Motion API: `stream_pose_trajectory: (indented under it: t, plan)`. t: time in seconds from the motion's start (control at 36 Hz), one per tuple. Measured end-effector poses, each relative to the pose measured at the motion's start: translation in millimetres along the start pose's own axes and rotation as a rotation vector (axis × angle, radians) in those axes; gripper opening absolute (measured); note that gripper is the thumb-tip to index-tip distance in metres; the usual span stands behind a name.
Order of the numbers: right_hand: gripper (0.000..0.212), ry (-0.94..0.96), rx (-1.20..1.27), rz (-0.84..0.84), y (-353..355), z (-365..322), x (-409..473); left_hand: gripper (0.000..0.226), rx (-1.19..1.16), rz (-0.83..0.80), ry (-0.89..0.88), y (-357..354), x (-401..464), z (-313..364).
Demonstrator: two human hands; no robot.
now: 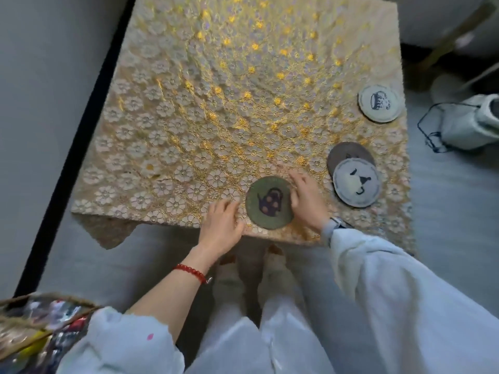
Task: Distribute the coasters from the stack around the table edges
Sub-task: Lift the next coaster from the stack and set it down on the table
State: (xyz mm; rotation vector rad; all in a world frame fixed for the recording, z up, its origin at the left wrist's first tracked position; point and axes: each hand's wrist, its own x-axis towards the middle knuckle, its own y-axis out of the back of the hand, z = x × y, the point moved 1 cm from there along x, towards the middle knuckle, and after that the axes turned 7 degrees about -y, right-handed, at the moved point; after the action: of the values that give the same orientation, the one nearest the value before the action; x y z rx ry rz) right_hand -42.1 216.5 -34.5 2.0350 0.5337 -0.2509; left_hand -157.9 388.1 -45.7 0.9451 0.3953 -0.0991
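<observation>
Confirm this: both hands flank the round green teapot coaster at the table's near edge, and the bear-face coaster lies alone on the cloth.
Not alone: the head view shows the round pale bear-face coaster overlapping a dark grey round coaster. Both hands, left and right, do flank the round green teapot coaster.

Pale bag (469, 125) with dark cord lies on grey floor (445, 201); woven basket (40, 327) of colourful items lower left.
</observation>
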Motion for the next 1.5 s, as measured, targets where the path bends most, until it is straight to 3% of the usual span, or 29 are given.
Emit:
stream_pose_trajectory:
  t: [0.14, 0.31, 0.47, 0.81, 1.5]
  plan:
    - [0.042, -0.245, -0.043, -0.054, -18, 14, -16, 0.060, 0.101, 0.003, -0.076, -2, 14, -8]
    - [0.043, -0.293, 0.038, 0.050, -34, 7, -15, 0.087, 0.186, -0.022, -0.141, -11, 37, -19]
    - [0.058, -0.222, 0.041, 0.073, -39, 5, -16, 0.088, 0.208, 0.038, -0.186, -17, 38, -27]
    - [0.064, -0.175, -0.026, 0.052, -43, -5, -19, 0.089, 0.173, 0.085, -0.192, -16, 27, -26]
    - [0.052, -0.077, -0.005, -0.014, -49, -19, -28, 0.089, 0.202, 0.067, -0.137, -7, 18, -39]
